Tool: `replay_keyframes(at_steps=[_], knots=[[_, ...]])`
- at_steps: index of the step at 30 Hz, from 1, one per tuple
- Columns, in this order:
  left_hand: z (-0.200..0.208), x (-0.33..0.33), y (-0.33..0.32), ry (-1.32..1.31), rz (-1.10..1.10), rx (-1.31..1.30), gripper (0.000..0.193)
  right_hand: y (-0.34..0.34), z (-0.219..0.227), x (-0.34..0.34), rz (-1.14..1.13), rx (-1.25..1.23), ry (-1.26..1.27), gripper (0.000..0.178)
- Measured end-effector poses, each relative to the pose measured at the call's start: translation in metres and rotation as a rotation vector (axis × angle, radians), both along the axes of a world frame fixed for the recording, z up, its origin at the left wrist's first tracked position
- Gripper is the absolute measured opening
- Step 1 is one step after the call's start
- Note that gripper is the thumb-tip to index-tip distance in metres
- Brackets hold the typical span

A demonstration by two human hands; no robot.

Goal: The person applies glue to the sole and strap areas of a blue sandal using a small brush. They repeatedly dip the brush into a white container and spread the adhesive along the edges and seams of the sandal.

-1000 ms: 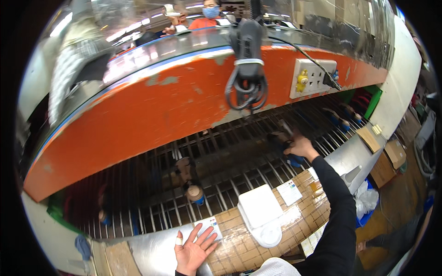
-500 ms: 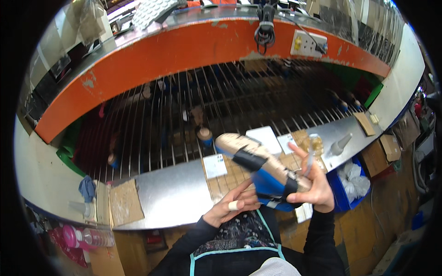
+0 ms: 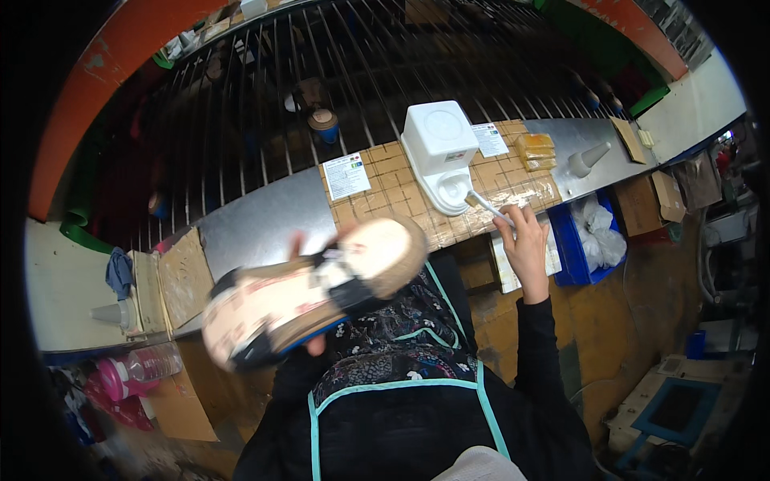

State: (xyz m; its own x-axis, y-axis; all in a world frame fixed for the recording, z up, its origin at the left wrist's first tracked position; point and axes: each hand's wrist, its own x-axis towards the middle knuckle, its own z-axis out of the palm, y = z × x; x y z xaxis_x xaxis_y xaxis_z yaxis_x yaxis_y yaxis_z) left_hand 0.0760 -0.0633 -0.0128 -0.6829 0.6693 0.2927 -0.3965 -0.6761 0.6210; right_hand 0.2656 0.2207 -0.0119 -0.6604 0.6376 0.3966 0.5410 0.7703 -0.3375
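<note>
My left hand [image 3: 315, 345] is wrapped round a sandal [image 3: 281, 309] from beneath; only a few fingertips show at its edges. The sandal has black straps folded over a pale sole face, turned up, and a strip of blue shows under it; motion blurs it. My right hand [image 3: 527, 247] pinches the handle of a thin brush [image 3: 487, 204]. The brush tip is at the round cup of a white plastic dispenser [image 3: 439, 143], which stands on brown checked sheeting [image 3: 385, 164] at the bench's near edge.
Behind the bench strip runs a dark bed of metal bars [image 3: 265, 104] carrying a blue-sided shoe piece [image 3: 325, 127]. Right of the dispenser are a yellowish wrapped block [image 3: 536, 152] and a grey cone [image 3: 589, 159]. A blue bin [image 3: 576, 255] holds white plastic bags.
The sandal has moved left and turned, passing from both hands to my left hand alone. My right hand has let go of it and brought the brush to the dispenser's cup. The view has tilted down.
</note>
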Motion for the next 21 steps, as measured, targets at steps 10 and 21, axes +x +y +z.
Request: replay_keyframes(at_steps=[10, 21], knots=[[0.052, -0.018, 0.006, 0.607, 1.051, -0.579, 0.120, 0.020, -0.020, -0.029, 0.015, 0.305, 0.066, 0.006], [0.013, -0.042, -0.011, 1.087, 1.308, -0.639, 0.074, 0.026, -0.022, -0.044, 0.085, 0.474, -0.005, 0.006]])
